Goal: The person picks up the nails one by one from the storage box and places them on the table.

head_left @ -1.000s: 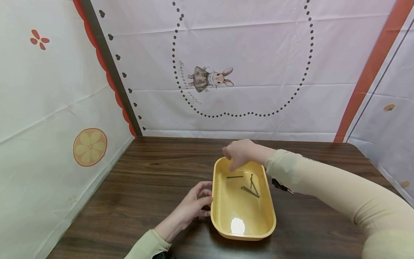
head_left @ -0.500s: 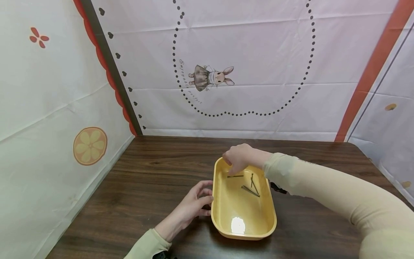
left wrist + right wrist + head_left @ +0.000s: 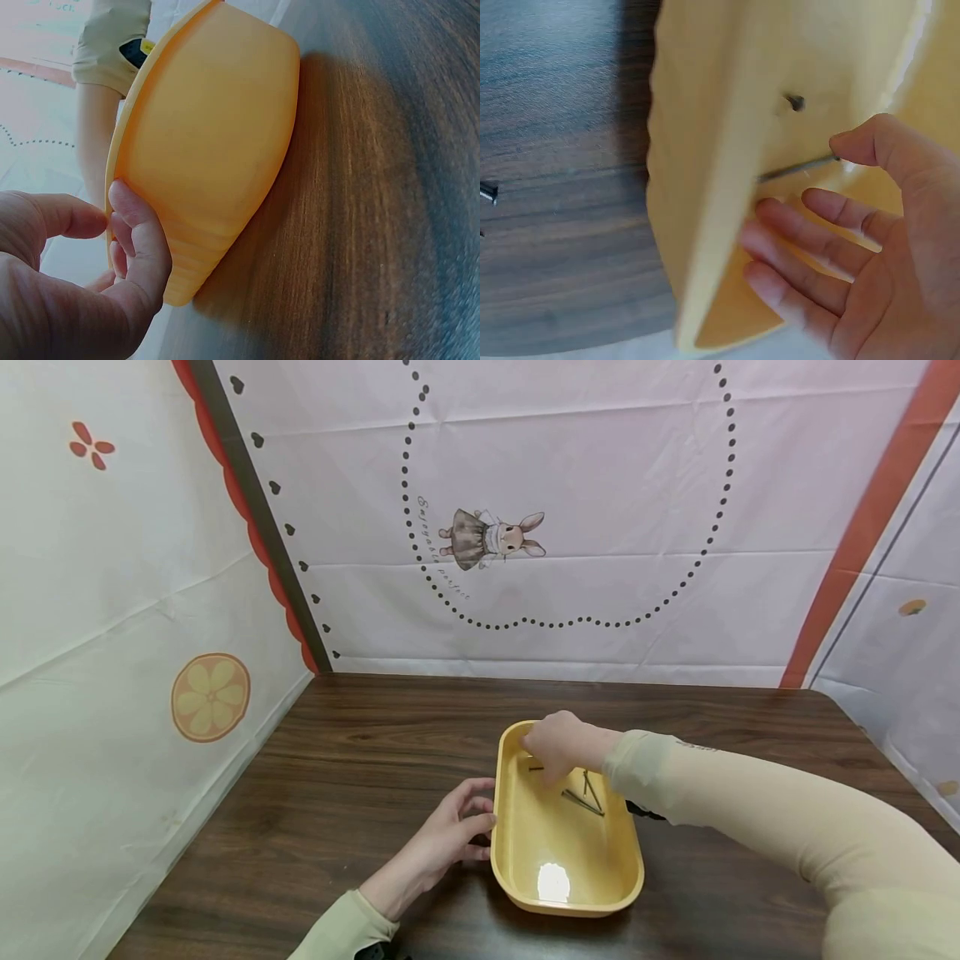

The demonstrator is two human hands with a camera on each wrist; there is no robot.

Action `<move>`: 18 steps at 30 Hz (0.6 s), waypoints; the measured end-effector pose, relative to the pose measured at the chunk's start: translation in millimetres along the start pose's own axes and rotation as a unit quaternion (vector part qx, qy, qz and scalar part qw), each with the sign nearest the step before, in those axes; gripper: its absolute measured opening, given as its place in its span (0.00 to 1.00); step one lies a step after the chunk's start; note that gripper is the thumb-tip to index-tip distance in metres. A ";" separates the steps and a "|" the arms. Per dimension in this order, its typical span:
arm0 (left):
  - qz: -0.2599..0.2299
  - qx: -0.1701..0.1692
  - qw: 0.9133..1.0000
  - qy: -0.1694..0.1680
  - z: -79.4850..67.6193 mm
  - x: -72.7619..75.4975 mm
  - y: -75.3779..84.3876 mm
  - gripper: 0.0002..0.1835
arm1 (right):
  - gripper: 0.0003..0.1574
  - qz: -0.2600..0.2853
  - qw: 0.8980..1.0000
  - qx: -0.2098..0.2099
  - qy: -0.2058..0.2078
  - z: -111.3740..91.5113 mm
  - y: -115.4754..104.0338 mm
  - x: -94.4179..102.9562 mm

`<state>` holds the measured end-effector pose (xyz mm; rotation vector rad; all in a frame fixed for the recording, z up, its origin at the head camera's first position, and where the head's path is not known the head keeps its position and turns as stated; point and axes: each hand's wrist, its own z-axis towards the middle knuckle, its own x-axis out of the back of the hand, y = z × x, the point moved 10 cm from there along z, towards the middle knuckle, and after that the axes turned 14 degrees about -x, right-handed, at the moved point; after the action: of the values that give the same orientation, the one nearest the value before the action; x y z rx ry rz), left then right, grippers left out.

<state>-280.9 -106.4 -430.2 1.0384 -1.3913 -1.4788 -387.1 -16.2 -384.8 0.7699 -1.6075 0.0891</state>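
Seemingly reaching for a slim dark metal nail [image 3: 799,169], at eleven o'clock inside the yellow rounded-rectangular plastic tray [image 3: 540,835], with right hand [image 3: 555,747] spread rather than pinching. Touching the tray's nine-o'clock side with relaxed left hand [image 3: 453,827]. Next, probably calling for a careful pinch on the nail.

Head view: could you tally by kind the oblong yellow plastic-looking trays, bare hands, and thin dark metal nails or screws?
Oblong yellow tray: 1
Bare hands (left hand, right hand): 2
Thin metal nails or screws: at least 3; overlap prevents an exact count
Total: at least 6
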 end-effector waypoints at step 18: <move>0.005 0.000 1.000 0.003 0.1 0.1 -0.1 0.29 | 0.19 -0.091 0.996 -0.007 0.009 5.4 -9.6 -13.8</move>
<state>-281.0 -106.5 -430.3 1.0340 -1.3895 -1.4683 -386.9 -20.4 -402.0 0.8974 -1.5133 -0.0463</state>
